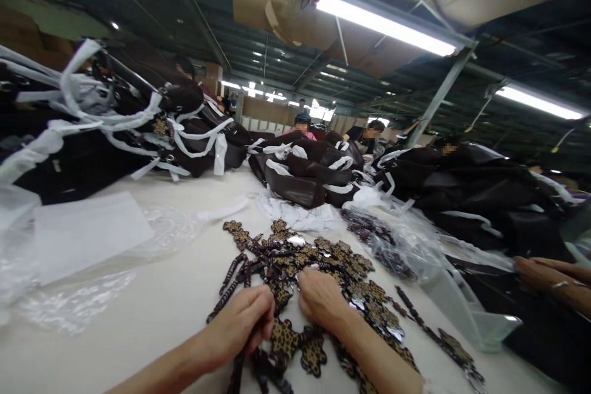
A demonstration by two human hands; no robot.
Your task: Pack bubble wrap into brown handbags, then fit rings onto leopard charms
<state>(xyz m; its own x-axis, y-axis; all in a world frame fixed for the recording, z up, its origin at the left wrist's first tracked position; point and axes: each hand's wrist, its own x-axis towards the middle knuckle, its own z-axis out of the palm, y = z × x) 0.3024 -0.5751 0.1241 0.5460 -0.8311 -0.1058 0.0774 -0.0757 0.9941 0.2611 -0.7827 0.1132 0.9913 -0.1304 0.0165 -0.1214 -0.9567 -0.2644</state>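
Observation:
In the head view, a pile of leopard-print, bear-shaped charms with dark gathered straps lies on the pale table. My left hand is closed at the pile's near left side. Dark straps show just below it, but its fingertips hide what they pinch. Over the middle of the heap, my right hand has its fingers curled in and pressed together. Charms surround it, and whatever lies inside its grip is hidden. A separate charm with a strap and metal clasp rests to the right.
Dark bags with white-wrapped handles are heaped across the back and both sides. A plastic bag of straps and a clear bin stand right. White paper lies left. Another person's hands touch dark material at right.

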